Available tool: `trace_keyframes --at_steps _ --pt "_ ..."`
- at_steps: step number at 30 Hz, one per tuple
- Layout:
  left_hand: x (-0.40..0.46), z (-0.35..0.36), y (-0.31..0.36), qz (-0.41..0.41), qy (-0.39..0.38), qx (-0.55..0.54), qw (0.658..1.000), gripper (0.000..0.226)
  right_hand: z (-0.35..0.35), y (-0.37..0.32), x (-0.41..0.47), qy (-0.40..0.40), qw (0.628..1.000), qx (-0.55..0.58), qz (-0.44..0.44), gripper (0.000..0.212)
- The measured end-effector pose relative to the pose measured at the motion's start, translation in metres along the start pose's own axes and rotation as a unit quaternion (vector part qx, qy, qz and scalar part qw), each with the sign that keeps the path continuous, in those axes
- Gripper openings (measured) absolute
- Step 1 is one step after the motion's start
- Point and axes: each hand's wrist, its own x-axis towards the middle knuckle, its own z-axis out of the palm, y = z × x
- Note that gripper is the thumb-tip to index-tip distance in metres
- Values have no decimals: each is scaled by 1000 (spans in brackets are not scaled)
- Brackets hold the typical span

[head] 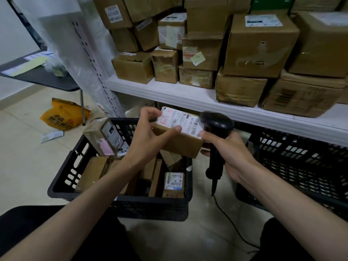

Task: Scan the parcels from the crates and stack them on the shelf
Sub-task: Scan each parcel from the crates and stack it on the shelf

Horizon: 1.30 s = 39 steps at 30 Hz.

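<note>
Fingers (150,113) of the left hand (148,136) are curled round a labelled parcel (180,136) above the crate (120,204); a black scanner (216,132) is gripped by the right hand (233,155).

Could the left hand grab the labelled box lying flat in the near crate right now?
Probably not yet: the left hand already holds a parcel above the crate. The labelled box lies uncovered, so once the hand is free the way looks open.
</note>
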Motion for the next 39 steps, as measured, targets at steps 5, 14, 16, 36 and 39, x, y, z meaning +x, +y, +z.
trace_keyframes --at_steps 5,14,16,36,39 --pt "2 -6 -4 -69 -44 -13 997 121 -4 -2 1 8 1000 -11 -10 23" --pt "-3 -4 -1 -150 -126 -82 977 104 -22 -14 9 48 987 -128 -89 25" --pt "1 -5 -4 -190 -170 -79 964 105 -24 -17 8 30 982 -154 -108 27" --pt "14 7 -2 -204 -128 -57 969 69 -34 -23 9 94 970 -185 -128 16" --pt "21 6 -11 -212 -53 -86 972 78 -31 -21 2 52 980 -163 -106 15"
